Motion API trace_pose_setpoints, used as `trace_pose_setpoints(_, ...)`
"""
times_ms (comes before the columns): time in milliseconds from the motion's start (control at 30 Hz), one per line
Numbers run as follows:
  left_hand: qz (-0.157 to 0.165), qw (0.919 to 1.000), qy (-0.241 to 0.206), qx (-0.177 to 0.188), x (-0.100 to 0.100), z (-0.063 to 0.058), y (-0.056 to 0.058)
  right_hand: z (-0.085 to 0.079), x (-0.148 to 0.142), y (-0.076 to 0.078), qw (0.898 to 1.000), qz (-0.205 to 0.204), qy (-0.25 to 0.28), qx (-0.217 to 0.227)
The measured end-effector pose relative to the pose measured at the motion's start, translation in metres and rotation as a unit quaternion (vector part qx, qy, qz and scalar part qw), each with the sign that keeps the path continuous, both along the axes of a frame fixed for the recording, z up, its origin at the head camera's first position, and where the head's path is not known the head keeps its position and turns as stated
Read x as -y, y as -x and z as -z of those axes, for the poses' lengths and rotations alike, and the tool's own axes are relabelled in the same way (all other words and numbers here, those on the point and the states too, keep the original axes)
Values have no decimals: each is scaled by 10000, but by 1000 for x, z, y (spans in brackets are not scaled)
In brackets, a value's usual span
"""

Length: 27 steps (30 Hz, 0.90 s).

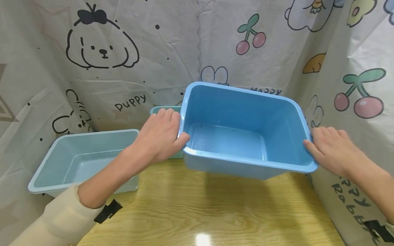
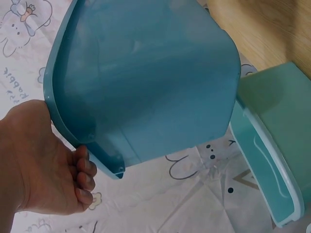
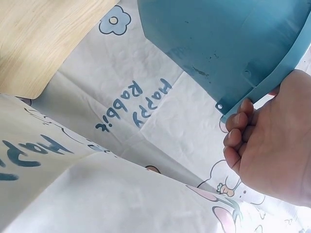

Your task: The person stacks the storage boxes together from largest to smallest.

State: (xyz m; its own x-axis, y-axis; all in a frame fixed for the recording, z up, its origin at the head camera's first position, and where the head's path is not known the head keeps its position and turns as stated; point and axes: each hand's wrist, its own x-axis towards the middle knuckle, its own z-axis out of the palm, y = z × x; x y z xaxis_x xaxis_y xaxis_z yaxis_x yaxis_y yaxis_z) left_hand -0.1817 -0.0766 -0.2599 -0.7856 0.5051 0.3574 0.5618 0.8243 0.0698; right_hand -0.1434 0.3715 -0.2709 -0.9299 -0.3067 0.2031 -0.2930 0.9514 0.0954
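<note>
A blue plastic storage bin (image 1: 224,140), with nothing in it, hangs above the wooden table, its open top tipped toward the head camera. My left hand (image 1: 161,135) grips its left rim, thumb over the edge. On the opposite end, my right hand (image 1: 333,150) holds the right rim the same way. From the left wrist, the bin's outer wall (image 2: 150,82) shows, with the left hand's fingers (image 2: 83,177) curled under the rim. In the right wrist view, the right hand's fingers (image 3: 235,131) curl below the rim of the bin (image 3: 218,43).
A pale green bin (image 1: 83,150) stands at the table's left, partly behind my left forearm. Another greenish bin (image 1: 176,153) is mostly hidden behind the left hand and the blue bin. Printed cloth (image 1: 172,51) hangs around the wooden table (image 1: 200,205) at the back and sides.
</note>
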Motion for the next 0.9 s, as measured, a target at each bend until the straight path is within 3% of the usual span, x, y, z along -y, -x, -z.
trace_pose_setpoints(367, -97, 9997, 21, -235, 9, 4, -16, 4, 5, -4, 9996, -244, 104, -97)
trace_pose_setpoints(900, -192, 9994, -123, -242, 28, 11, -40, 8, 24, -10, 9996, -286, 62, 66)
